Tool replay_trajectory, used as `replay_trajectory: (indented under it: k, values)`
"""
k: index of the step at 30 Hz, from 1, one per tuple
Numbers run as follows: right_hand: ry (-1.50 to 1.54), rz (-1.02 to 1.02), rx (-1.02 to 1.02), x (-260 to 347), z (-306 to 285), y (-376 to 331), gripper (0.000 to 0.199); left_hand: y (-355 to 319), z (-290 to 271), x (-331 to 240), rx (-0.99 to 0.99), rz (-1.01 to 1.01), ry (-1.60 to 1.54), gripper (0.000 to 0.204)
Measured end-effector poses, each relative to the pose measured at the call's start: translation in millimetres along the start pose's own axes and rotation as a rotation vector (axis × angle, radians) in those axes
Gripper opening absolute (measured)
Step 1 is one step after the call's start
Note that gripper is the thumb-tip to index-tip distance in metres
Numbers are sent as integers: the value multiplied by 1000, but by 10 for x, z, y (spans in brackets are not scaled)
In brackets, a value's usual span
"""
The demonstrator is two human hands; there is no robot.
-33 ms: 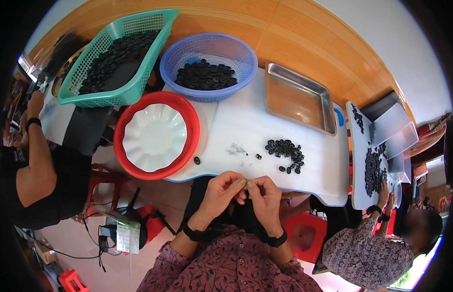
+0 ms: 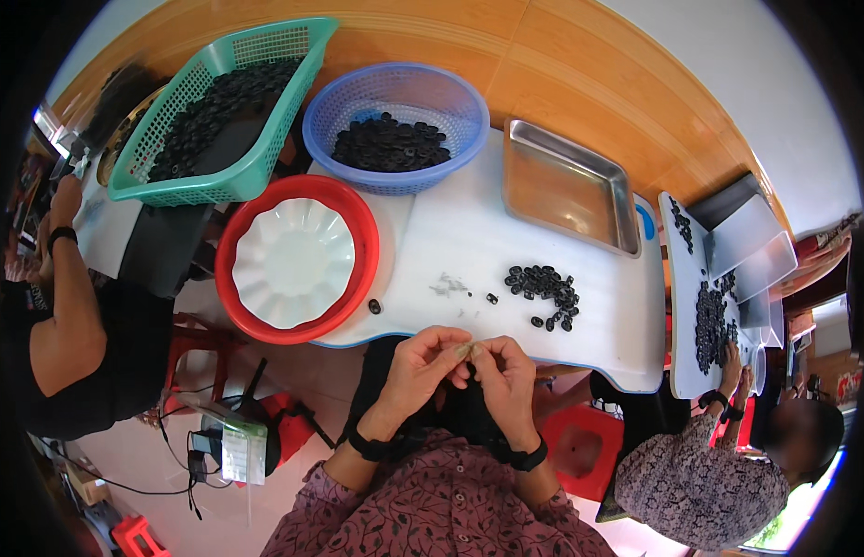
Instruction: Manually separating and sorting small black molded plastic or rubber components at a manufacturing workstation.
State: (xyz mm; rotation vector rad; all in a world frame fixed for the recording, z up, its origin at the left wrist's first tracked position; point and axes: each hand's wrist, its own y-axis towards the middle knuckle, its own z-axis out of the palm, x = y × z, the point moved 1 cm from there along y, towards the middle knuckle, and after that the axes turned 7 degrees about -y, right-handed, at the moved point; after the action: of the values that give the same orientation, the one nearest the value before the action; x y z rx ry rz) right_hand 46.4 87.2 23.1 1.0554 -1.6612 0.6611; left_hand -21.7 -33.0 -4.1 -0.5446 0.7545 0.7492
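Just in front of the table's near edge, my left hand and my right hand meet at the fingertips. Both are closed in a pinch, thumbs and forefingers almost touching. Anything between them is too small or hidden to make out. Beyond my right hand, a loose pile of small black oval pieces lies on the white table. A single black oval piece sits near the edge to the left, and another small black piece lies left of the pile.
A red basin holding a white scalloped bowl stands at left. Behind are a green basket and a blue basket of black pieces, and a metal tray. Co-workers sit on both sides.
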Motion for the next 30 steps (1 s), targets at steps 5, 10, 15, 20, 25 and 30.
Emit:
replay_trajectory:
  k: [5, 10, 15, 20, 25, 30]
  values:
    - [166, 300, 67, 18, -21, 38, 15, 10, -9, -7, 8, 109, 173, 14]
    - [181, 334, 156, -50, -49, 151, 13, 40, -63, 28, -49, 89, 158, 14]
    - [-332, -103, -185, -390, -74, 479, 7, 63, -90, -9, -112, -12, 27, 18]
    - [-695, -235, -274, -351, -33, 575, 9, 65, -123, -17, -107, -2, -42, 22]
    - [-732, -221, -264, -280, -12, 603, 7, 60, -124, -44, -103, -12, -45, 24]
    - [-665, -199, -222, -299, -40, 641, 7, 91, -68, -89, -98, -25, -103, 25]
